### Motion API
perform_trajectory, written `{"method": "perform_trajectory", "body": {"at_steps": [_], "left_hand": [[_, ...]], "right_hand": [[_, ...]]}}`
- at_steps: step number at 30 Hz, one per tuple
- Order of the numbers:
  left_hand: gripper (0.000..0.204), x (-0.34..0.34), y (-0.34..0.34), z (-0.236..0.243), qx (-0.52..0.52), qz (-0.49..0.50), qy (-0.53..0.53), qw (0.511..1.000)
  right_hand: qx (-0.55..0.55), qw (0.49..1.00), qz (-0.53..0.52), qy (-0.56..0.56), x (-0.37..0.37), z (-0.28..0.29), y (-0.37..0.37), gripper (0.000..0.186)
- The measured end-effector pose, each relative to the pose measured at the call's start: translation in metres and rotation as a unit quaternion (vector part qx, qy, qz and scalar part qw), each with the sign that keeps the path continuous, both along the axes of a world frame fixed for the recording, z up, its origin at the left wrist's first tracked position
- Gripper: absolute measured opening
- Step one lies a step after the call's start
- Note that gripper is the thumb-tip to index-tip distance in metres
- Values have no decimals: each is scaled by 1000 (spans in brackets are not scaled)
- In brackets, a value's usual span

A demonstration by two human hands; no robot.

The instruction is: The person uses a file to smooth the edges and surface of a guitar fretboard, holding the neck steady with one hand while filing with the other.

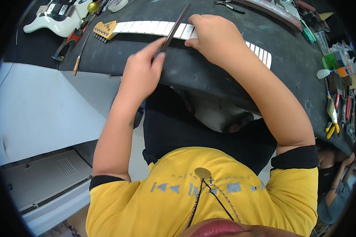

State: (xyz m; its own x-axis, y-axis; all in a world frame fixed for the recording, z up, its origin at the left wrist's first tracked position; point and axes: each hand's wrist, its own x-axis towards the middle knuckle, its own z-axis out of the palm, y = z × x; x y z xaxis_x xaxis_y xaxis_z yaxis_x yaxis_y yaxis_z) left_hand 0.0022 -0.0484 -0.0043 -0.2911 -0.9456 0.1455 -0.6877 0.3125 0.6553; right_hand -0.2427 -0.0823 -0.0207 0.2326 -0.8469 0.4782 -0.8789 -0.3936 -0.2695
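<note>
In the head view, a person in a yellow T-shirt (201, 197) works at a dark-topped workbench (101, 59), both bare hands over a guitar neck (146, 27) that lies lengthwise across the bench in front of them. The left hand (143, 67) pinches a long, thin, dark file (177, 25) between thumb and extended index finger, the remaining fingers mostly out of sight behind; the tool slants up over the neck, its far end beyond the fingerboard's edge. Just beside it, the right hand (211, 37) straddles the neck, thumb at the near edge and index finger at the far edge, holding it between them; how firmly it presses cannot be told. The fingerboard is faced in white strips, with red lines showing on both sides of the right hand, and the wooden headstock (105, 29) points left, tuners along its near edge. A white electric guitar body (61, 17) sits at upper left, near a slim tool with a wooden handle (76, 65). Pliers (228, 6) lie at the top, yellow-handled pliers (332, 128) at right, and another person (332, 197) is partly visible at lower right
</note>
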Motion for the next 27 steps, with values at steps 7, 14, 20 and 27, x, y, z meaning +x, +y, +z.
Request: {"method": "perform_trajectory", "body": {"at_steps": [7,14,20,27], "left_hand": [[48,46,84,-15,-29,8,-53,998],[46,-4,-1,8,-40,0,-70,997],[42,11,43,9,43,22,-63,997],[45,14,60,12,13,17,-65,998]], "right_hand": [[39,999,-14,1,-1,3,3,40],[8,1000,11,23,-1,4,2,36],[31,999,2,13,-9,3,5,35],[58,998,6,7,-7,7,4,39]]}}
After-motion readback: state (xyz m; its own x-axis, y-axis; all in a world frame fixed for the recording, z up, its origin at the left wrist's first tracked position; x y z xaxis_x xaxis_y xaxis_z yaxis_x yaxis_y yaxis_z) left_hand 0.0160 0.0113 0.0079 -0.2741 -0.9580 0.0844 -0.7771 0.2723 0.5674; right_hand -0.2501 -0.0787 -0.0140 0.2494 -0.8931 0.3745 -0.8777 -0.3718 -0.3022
